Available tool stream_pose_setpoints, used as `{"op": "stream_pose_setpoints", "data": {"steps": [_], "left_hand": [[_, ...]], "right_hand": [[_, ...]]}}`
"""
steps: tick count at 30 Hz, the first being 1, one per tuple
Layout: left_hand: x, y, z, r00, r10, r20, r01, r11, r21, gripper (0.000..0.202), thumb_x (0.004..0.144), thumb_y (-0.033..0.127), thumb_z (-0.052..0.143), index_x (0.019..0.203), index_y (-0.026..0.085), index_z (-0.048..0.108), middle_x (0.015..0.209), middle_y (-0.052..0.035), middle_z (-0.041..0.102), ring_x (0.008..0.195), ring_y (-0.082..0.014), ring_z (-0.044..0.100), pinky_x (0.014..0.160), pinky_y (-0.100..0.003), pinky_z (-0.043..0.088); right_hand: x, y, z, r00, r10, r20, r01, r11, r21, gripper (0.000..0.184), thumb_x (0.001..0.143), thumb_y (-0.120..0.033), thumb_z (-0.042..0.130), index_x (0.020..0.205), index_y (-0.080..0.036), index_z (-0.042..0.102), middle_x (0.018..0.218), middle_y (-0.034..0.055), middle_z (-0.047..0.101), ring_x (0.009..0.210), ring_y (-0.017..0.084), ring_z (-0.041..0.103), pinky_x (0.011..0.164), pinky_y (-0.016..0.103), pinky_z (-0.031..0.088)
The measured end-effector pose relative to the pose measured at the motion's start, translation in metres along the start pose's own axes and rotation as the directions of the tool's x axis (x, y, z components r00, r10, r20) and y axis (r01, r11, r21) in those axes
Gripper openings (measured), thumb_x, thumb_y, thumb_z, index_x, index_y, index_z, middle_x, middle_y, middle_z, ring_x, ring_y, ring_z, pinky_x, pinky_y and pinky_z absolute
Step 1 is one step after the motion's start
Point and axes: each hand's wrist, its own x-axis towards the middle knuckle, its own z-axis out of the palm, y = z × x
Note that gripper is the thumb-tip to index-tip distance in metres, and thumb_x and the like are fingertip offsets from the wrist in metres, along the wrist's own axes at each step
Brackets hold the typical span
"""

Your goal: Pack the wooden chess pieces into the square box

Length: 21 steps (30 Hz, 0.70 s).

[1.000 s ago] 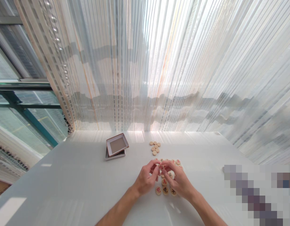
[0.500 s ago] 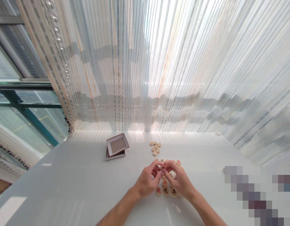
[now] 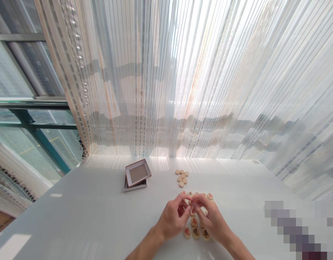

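Note:
My left hand (image 3: pixel 174 219) and my right hand (image 3: pixel 211 217) meet over a cluster of round wooden chess pieces (image 3: pixel 195 232) with red and black characters on a white table (image 3: pixel 87 216). Fingertips of both hands pinch together around one small wooden piece (image 3: pixel 191 203) held just above the cluster. More face-up pieces (image 3: pixel 210 196) lie just beyond the fingers. A separate group of blank-faced pieces (image 3: pixel 181 177) lies farther back.
An open shallow box with a brown-rimmed lid (image 3: pixel 137 174) rests on the table to the left of the pieces. Striped sheer curtains (image 3: pixel 196 90) hang behind the table. A window with a green frame (image 3: pixel 33 126) is at the left.
The view has tilted up, so table and hands sit lower in the frame. Both hands stay pinched together over the cluster with only small finger movements.

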Motion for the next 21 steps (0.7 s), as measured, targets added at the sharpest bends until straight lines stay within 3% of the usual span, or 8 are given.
{"op": "stream_pose_setpoints", "data": {"steps": [14, 21], "left_hand": [[0.003, -0.002, -0.002, 0.998, -0.037, -0.042, 0.037, 0.999, -0.006, 0.022, 0.095, 0.039, 0.058, 0.104, 0.019, 0.061, 0.076, -0.0025, 0.071, 0.057, -0.0114, 0.057, 0.054, -0.020, 0.042], [0.002, -0.006, -0.002, 0.997, -0.056, -0.059, 0.056, 0.998, 0.000, 0.025, 0.093, 0.042, 0.061, 0.097, 0.018, 0.061, 0.067, 0.0002, 0.067, 0.056, -0.0111, 0.055, 0.053, -0.020, 0.041]], "right_hand": [[0.001, 0.001, 0.002, 0.998, -0.061, 0.018, 0.061, 0.998, 0.002, 0.012, 0.097, -0.024, 0.053, 0.106, -0.024, 0.060, 0.099, 0.0058, 0.068, 0.089, 0.021, 0.068, 0.083, 0.038, 0.058], [-0.001, 0.001, 0.004, 0.990, -0.139, 0.004, 0.139, 0.990, -0.020, 0.014, 0.094, -0.021, 0.055, 0.105, -0.025, 0.061, 0.099, 0.0061, 0.062, 0.091, 0.021, 0.065, 0.080, 0.034, 0.060]]}}
